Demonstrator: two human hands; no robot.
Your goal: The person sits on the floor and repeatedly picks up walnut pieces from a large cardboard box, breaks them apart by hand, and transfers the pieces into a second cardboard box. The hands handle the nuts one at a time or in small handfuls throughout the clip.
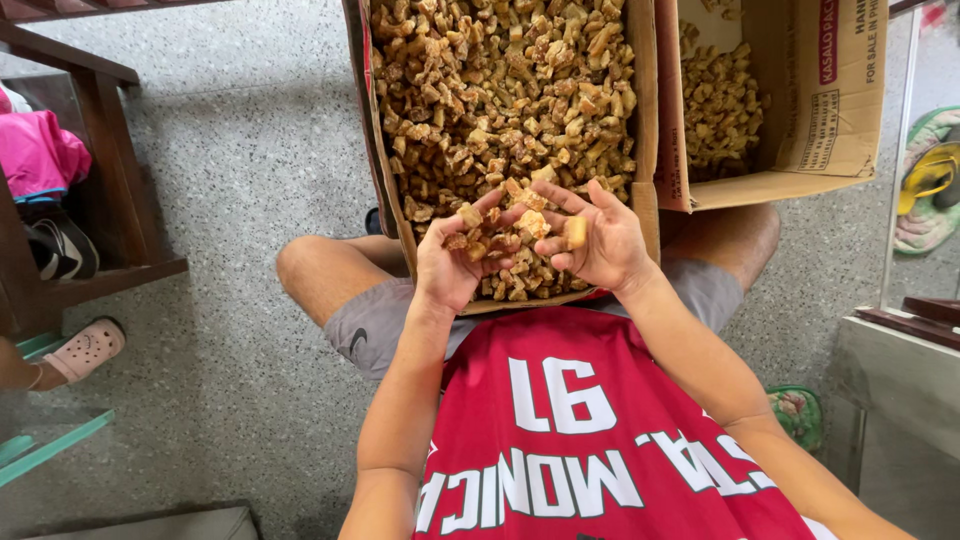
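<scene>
Bench (110, 200): dark wood at far left, pink cloth (35, 155) on its shelf, a pink sandal (88, 348) on the speckled floor (230, 350) below.
Left hand (452, 262): palm up and cupped over the near end of the big box, loosely cradling a heap of golden-brown pieces (492, 243); fingers half curled, not clenched.
Big box (383, 150): open cardboard, resting on the seated person's knees, long axis running away from the body; it was almost full of the same fried-looking chunks.
Right hand (598, 240): palm up beside the left, fingertips touching it, one pale chunk (575, 232) pinched between thumb and fingers.
Small box (800, 110): just right of the big one, tilted, mouth facing left, pieces piled at its far side with bare cardboard showing.
Progress: judged early or midway; only a handful was lifted, and both boxes held a great many pieces.
Pieces' direction: jumbled, no common axis.
</scene>
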